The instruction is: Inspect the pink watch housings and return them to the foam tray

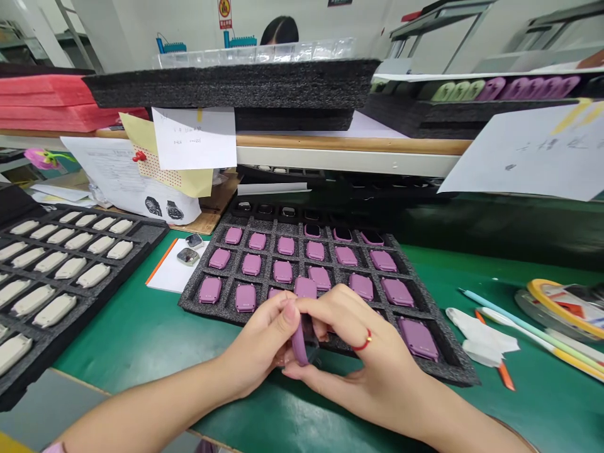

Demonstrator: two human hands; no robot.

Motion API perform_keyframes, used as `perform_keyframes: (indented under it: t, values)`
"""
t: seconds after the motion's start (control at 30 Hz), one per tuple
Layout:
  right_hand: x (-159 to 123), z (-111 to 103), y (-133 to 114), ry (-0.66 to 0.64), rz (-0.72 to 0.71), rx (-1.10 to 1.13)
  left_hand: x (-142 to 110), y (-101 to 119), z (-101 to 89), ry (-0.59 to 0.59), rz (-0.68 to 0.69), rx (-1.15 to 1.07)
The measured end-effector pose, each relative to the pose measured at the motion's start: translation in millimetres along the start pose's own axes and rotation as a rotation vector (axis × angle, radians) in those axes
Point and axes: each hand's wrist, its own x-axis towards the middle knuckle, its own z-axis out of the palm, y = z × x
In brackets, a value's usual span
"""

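Observation:
Both hands meet over the near edge of a black foam tray (453, 368) whose pockets hold several purple watch cases (283, 271). My left hand (262, 343) pinches a purple watch case with its strap (301, 327) from the left. My right hand (358, 355), with a red ring on one finger, grips the same piece from the right. Fingers of both hands are closed round it, and part of the piece is hidden behind them.
A second black foam tray (141, 242) with several white watch cases lies at the left. Two loose watch faces (189, 250) rest on a white card. Pens (528, 330), white wipes (481, 336) and a tape roll (561, 305) lie at the right. A shelf with foam sheets hangs above; a person's head shows behind it.

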Motion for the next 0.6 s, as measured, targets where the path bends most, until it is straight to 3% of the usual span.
perform_keyframes:
  t: [0.13,0.33,0.4,0.5,0.6]
  values:
    - [0.8,1.9,1.5,0.034,0.044,0.114,-0.4,2.7,0.4,0.018,-0.061,-0.081]
    - [5.0,-2.7,9.1,-0.024,-0.007,0.066,3.9,5.8,1.2,0.016,-0.121,-0.116]
    - [7.0,-6.9,21.4,0.035,0.001,0.002,5.1,5.8,1.6,0.046,-0.113,-0.118]
    - [7.0,-10.6,48.5,0.146,0.179,-0.077,5.5,4.3,2.2,0.073,-0.132,0.005]
    - [2.6,-6.4,71.1,0.025,0.354,-0.115,3.6,-1.2,3.7,0.025,-0.226,0.230]
